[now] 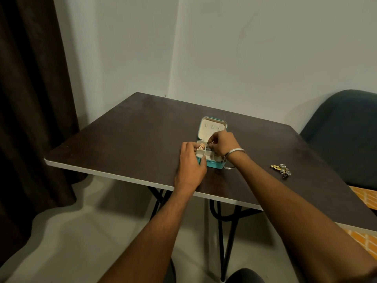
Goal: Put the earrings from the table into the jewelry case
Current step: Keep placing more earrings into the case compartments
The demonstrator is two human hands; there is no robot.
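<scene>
A small teal jewelry case (214, 164) lies open on the dark table (126, 139), its cream lid (212, 128) flat behind it. My left hand (190, 162) grips the case's left front corner, thumb on the front wall. A rose-gold earring (201, 147) sits in the back left compartment. My right hand (222, 144) hovers over the back right compartment, fingertips pinched on a silvery earring (209, 148). A small pile of gold and silver earrings (282, 169) lies on the table to the right.
A dark blue chair (342, 127) stands beyond the table's right side. A dark curtain (30, 99) hangs at the left. The table's front edge (122, 176) is close to my forearms. An orange patterned surface (365, 199) shows at the lower right.
</scene>
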